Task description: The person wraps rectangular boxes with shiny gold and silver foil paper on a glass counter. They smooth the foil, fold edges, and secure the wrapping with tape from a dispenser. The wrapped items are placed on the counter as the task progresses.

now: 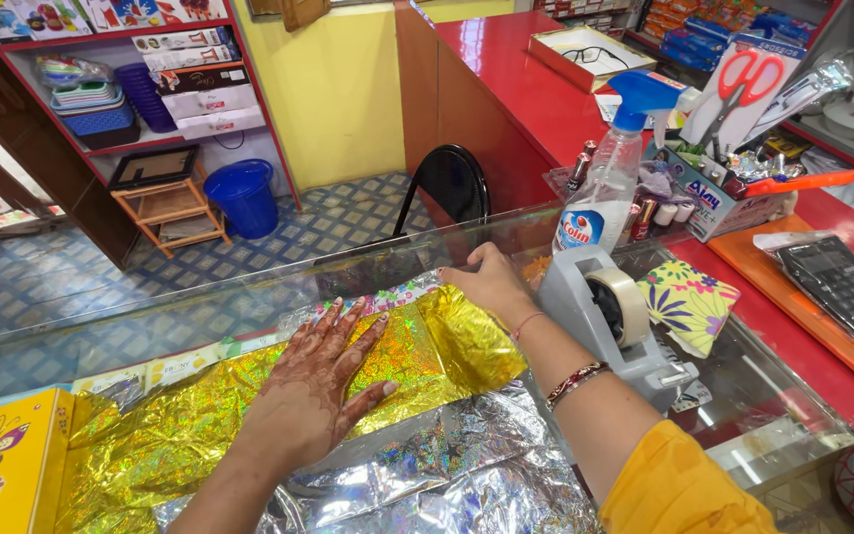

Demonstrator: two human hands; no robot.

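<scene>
A box wrapped in shiny gold holographic paper [427, 346] lies on a glass counter [150, 326]. My left hand [318, 381] presses flat on top of the gold paper, fingers spread. My right hand [491, 282] grips the far right edge of the wrapped box, fingers curled over the fold. The silver underside of the wrapping sheet [447, 465] spreads toward me. A grey tape dispenser [610, 321] with a roll of tape stands just right of my right wrist.
A yellow box with butterflies [2, 460] sits at the left. A spray bottle with a blue top [610, 173], a flowered cloth [689, 302], a calculator [842, 287] on an orange board and a tub of scissors and pens [733, 188] crowd the red counter. A black chair [447, 188] stands behind.
</scene>
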